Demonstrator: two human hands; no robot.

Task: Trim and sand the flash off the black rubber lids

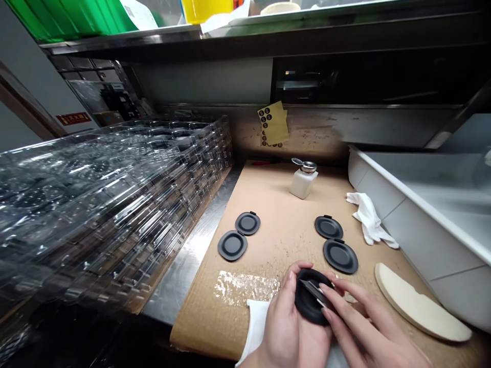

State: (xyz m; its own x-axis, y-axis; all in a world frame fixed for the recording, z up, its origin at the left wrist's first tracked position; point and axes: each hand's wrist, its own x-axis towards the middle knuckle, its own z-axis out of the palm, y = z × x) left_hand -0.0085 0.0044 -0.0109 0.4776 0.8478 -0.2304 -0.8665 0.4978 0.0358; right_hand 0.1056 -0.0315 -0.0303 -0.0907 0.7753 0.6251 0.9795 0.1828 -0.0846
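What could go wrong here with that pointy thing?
The right hand holds a thin pointed tool, perhaps a blade, against the black round piece. If it slips, it might poke the left hand cupping that piece. It could also scratch the black surface. And the small bottle has its lid flipped up, so a bump might spill anything inside.

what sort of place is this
Likely a factory or workshop bench: stacked clear plastic trays, a metal-topped bottle on cardboard, and a small black part held in the left hand.
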